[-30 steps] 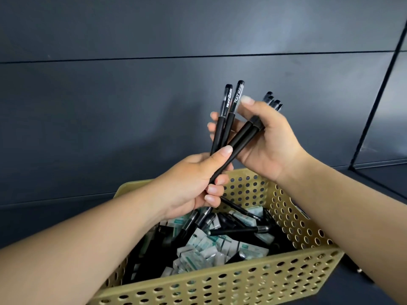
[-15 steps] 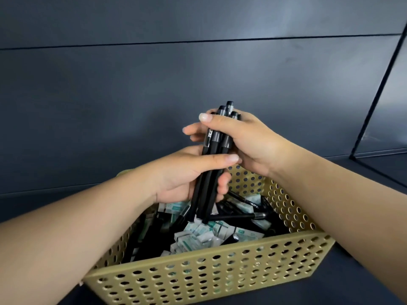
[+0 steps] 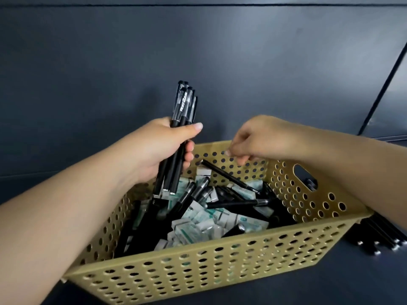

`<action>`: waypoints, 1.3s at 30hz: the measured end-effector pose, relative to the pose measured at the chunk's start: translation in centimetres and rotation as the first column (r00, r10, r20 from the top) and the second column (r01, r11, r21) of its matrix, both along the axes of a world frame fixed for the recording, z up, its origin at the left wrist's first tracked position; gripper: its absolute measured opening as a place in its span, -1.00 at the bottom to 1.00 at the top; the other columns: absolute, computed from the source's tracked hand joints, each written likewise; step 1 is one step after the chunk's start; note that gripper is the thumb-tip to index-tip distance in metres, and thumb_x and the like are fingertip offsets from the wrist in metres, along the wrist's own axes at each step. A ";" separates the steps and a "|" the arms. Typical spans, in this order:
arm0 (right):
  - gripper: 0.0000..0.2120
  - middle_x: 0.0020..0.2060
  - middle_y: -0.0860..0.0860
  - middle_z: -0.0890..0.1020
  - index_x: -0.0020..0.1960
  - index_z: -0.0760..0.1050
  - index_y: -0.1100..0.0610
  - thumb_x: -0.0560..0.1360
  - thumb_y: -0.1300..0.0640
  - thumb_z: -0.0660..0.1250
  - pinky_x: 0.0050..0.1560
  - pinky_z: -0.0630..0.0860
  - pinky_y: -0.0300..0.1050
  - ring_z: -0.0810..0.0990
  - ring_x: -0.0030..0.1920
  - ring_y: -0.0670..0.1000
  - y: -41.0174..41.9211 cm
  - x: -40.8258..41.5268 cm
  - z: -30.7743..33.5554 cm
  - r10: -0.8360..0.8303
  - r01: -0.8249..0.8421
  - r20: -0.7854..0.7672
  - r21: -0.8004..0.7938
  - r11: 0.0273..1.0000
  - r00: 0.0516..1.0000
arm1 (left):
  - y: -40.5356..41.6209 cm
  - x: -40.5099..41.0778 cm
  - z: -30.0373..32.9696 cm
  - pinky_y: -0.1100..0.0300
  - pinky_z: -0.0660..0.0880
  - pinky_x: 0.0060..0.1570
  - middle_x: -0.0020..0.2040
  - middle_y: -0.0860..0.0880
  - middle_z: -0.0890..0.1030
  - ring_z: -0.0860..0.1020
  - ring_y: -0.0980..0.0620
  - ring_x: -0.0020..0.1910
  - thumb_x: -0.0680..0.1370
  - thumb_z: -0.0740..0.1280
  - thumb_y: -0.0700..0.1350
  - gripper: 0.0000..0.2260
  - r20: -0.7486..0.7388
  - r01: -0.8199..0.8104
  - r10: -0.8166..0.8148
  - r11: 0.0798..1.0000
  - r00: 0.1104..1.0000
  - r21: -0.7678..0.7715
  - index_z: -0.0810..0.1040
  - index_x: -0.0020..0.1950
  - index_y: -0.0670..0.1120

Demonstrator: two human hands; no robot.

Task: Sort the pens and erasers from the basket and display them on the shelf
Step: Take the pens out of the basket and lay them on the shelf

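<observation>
My left hand (image 3: 158,146) grips a bundle of several black pens (image 3: 184,106), held nearly upright over the left part of the gold perforated basket (image 3: 198,260). My right hand (image 3: 259,135) hovers over the basket's far rim with fingers loosely curled downward and nothing in them. Its fingertips are just right of the top end of a black pen (image 3: 226,176) that leans against the back wall. Inside the basket lie more black pens mixed with several white-and-green wrapped erasers (image 3: 198,223).
A row of black pens (image 3: 378,236) lies on the dark shelf surface (image 3: 330,289) to the right of the basket. The dark back panel (image 3: 198,51) stands close behind. A thin black upright (image 3: 385,84) rises at the right.
Both hands held the pen bundle together before. Now my left hand alone holds it, further left, and my right hand has let go and dropped toward the basket's far rim. The view has tilted down.
</observation>
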State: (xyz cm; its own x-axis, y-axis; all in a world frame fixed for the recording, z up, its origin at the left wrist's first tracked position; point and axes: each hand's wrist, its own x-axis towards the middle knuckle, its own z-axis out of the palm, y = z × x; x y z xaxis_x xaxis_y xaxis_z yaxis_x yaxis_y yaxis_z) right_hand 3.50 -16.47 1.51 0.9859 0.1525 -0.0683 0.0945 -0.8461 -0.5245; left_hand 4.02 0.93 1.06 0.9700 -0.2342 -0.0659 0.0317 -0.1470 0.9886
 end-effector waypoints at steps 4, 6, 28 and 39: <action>-0.71 -0.04 0.06 0.66 0.03 0.61 0.12 0.46 -0.06 0.31 0.04 0.48 -0.12 0.61 -0.01 0.06 0.8 0.4 -1.6 0.061 -0.088 -0.135 -0.206 0.975 0.989 | 0.2 0.1 0.2 0.36 0.34 -0.56 -0.56 0.07 0.37 0.34 0.14 -0.59 0.53 0.31 -0.11 -0.85 0.007 0.014 -0.014 0.999 1.000 -0.036 0.36 -0.18 -0.05; -0.81 -0.20 -0.04 0.62 -0.11 0.61 0.02 0.47 -0.06 0.31 -0.10 0.46 -0.18 0.57 -0.14 -0.04 0.9 0.6 -2.1 0.112 -0.150 -0.161 -0.248 0.957 0.981 | 0.2 0.2 0.1 0.36 0.34 -0.55 -0.56 0.08 0.37 0.33 0.14 -0.58 0.53 0.31 -0.11 -0.85 0.019 0.025 -0.024 0.999 1.000 -0.030 0.36 -0.18 -0.05; -0.86 -0.45 0.05 0.62 -0.25 0.46 0.09 0.48 0.23 0.31 -0.32 0.57 -0.22 0.64 -0.37 0.02 -0.6 -1.3 0.4 -0.043 -0.150 0.183 0.897 0.415 0.982 | -0.3 -0.3 0.8 0.16 0.61 -0.34 -0.30 -0.22 0.66 0.67 -0.07 -0.31 0.51 0.31 -0.07 -0.78 -0.190 -0.078 0.015 0.940 0.982 -0.332 0.36 -0.07 -0.19; -0.80 -0.18 0.07 0.60 -0.18 0.49 0.09 0.36 -0.02 0.40 0.01 0.57 -0.14 0.57 -0.15 -0.05 0.7 -2.1 -0.6 0.152 -0.137 0.013 0.511 0.849 0.988 | -0.1 -0.3 1.1 0.22 0.60 -0.31 -0.43 -0.01 0.61 0.63 0.08 -0.39 0.49 0.33 -0.29 -0.92 -0.015 -0.180 0.198 0.855 0.980 -0.486 0.47 -0.17 -0.17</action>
